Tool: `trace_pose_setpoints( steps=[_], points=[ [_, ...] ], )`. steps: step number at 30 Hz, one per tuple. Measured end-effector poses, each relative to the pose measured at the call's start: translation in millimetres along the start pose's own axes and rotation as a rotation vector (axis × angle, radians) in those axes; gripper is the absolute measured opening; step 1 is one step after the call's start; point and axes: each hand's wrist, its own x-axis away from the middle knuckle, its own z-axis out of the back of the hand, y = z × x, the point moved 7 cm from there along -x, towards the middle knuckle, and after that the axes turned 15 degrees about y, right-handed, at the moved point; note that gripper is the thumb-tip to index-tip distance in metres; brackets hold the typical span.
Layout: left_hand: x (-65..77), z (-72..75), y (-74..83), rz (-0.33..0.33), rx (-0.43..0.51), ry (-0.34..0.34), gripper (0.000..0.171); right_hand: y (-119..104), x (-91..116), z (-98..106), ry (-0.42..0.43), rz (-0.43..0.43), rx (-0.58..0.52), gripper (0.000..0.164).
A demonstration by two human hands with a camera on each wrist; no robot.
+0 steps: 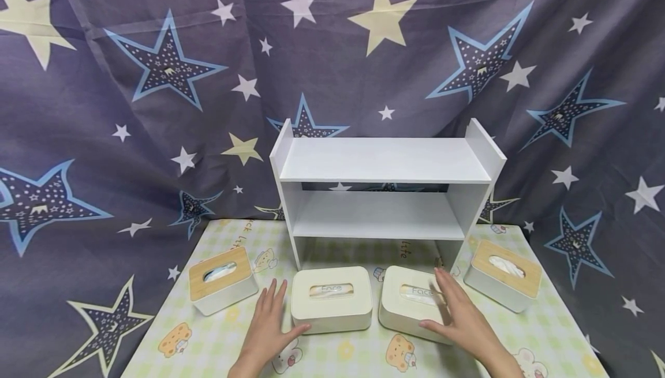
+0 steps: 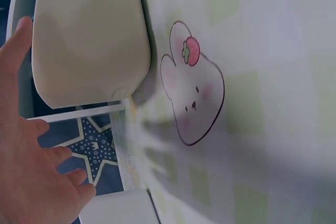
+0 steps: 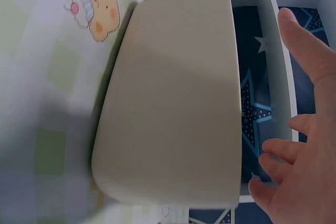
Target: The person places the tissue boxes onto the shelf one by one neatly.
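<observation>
Left hand (image 1: 266,321): fingers apart; left cream box (image 1: 332,304) just inward of palm. Right hand (image 1: 464,315): fingers apart; right cream box (image 1: 399,309) inward and partly beneath. Contact unclear. Spread presumably suits broad boxes.

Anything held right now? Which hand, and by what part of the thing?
Nothing held. The left hand is beside one white-lidded box, the right hand over the other box; fingers curl round neither. Contact can't be told.
</observation>
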Motion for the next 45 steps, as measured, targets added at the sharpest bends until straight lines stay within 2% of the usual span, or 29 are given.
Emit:
trace_pose_setpoints(
  steps=[6,13,20,27,34,38,45],
  points=[
    [1.9,-5.7,-0.1,0.061,0.052,-0.02,0.111,-9.2,-2.4,-7.3,-0.004,-0.011,-0.037,0.11],
    [2.4,-10.4,-2.5,0.072,0.082,0.008,0.112,-17.7,-4.7,-16.1,-0.018,-0.024,-0.069,0.11],
    [3.0,-14.8,-4.9,0.086,0.101,0.008,0.112,-25.7,-7.8,-26.2,-0.04,-0.062,-0.112,0.109],
    [5.5,-17.0,-4.0,0.109,0.143,0.022,0.109,-33.7,-9.8,-41.3,-0.098,-0.134,-0.169,0.109],
    [8.8,-20.3,-4.4,0.177,0.175,0.018,0.105,-43.1,-9.0,-57.0,-0.167,-0.193,-0.251,0.111],
    [9.6,-21.6,-4.7,0.195,0.178,0.016,0.105,-52.2,-7.6,-67.1,-0.196,-0.193,-0.27,0.109],
    [8.9,-23.1,-1.3,0.209,0.245,0.039,0.103,-75.1,-3.1,-81.6,-0.201,-0.224,-0.361,0.099]
  ],
)
